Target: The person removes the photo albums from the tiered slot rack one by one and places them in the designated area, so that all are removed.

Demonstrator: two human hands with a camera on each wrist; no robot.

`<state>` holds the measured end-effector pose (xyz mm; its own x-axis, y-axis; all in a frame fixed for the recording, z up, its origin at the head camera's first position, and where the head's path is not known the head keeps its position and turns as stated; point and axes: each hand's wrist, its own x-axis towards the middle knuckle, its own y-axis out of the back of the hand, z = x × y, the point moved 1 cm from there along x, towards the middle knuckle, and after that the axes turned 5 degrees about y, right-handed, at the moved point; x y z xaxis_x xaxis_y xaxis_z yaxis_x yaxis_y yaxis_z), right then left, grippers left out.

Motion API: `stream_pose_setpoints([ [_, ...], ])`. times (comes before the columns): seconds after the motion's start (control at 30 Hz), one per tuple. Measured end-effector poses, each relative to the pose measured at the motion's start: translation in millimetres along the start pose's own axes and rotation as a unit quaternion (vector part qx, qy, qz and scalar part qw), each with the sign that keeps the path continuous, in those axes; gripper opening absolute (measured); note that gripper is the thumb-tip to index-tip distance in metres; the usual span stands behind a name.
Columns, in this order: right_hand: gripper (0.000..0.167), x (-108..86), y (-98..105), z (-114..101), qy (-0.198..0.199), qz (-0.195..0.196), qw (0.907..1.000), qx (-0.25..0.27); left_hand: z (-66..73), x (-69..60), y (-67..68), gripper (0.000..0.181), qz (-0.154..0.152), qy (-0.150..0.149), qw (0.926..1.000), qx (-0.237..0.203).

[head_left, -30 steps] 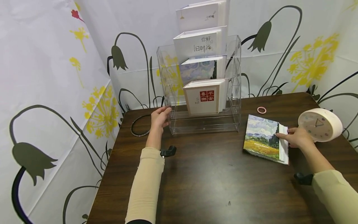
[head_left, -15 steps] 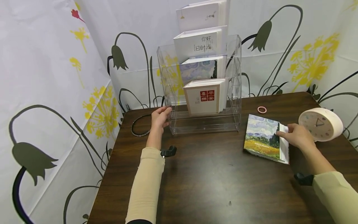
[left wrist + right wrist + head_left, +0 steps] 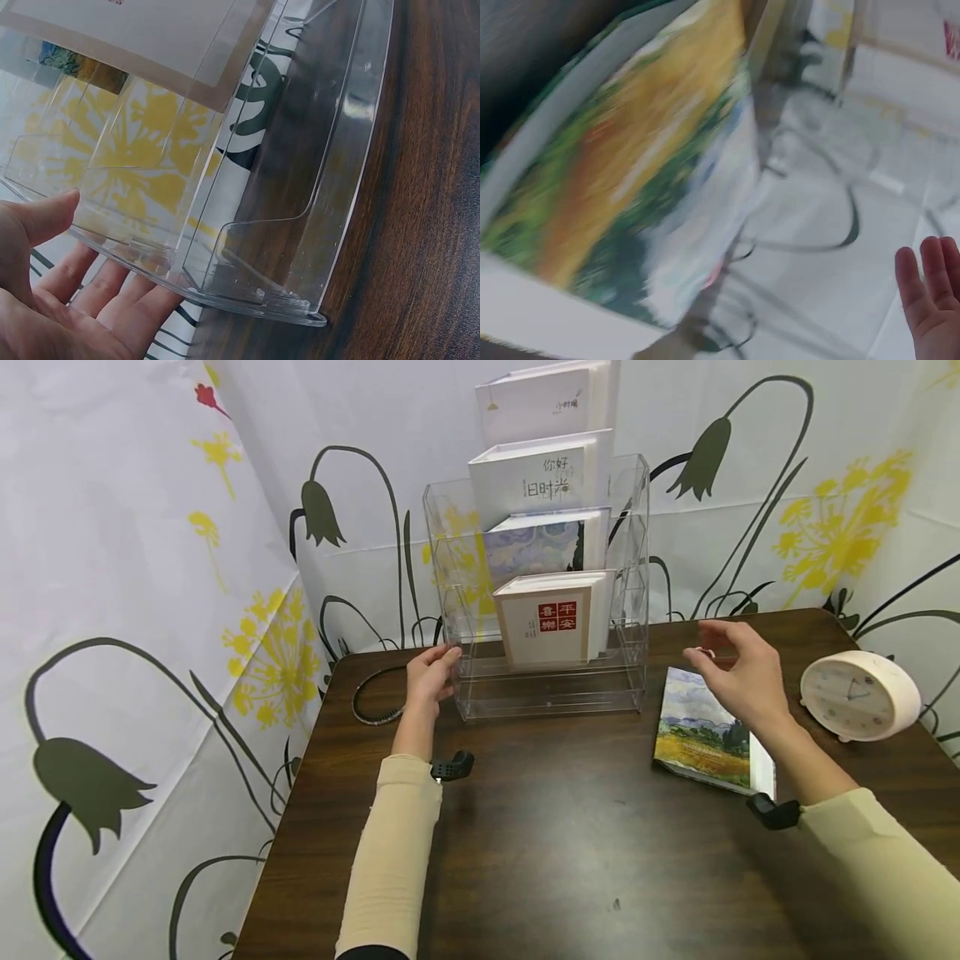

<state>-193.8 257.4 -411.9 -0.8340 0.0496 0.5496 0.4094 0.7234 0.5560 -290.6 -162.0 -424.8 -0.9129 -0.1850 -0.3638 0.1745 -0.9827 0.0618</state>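
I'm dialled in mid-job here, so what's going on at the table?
A person's left hand touches the left side of a clear rack that holds four books. The right hand hangs above a landscape-covered book lying on the table, without gripping it. A round clock stands to the right of that book, which isn't in the rack.
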Motion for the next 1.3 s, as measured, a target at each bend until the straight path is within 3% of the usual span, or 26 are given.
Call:
stream_pose_setpoints([
  [0.23, 0.052, 22.0, -34.3, -26.6, 0.031, -0.027, 0.9960, 0.080, -1.1, -0.2, 0.7, 0.045, -0.006, -0.009, 0.9999, -0.002],
  [0.43, 0.067, 38.0, -63.9, -33.8, 0.001, -0.027, 0.9925, 0.119, -2.9, 1.5, -1.0, 0.044, -0.004, -0.012, 0.9998, 0.013],
  [0.7, 0.073, 57.1, -91.9, -35.9, -0.033, -0.015, 0.9917, 0.124, -2.4, 2.8, 0.2, 0.043, 0.000, -0.013, 0.9998, 0.016],
  [1.03, 0.067, 64.1, -108.3, -41.6, -0.075, -0.008, 0.9861, 0.148, -2.2, 4.4, -1.3, 0.044, 0.000, -0.011, 0.9998, 0.015],
  [1.3, 0.061, 68.1, -106.2, -39.6, -0.091, -0.056, 0.9885, 0.107, -2.2, -1.1, -0.1, 0.041, 0.008, -0.024, 0.9996, 0.013],
])
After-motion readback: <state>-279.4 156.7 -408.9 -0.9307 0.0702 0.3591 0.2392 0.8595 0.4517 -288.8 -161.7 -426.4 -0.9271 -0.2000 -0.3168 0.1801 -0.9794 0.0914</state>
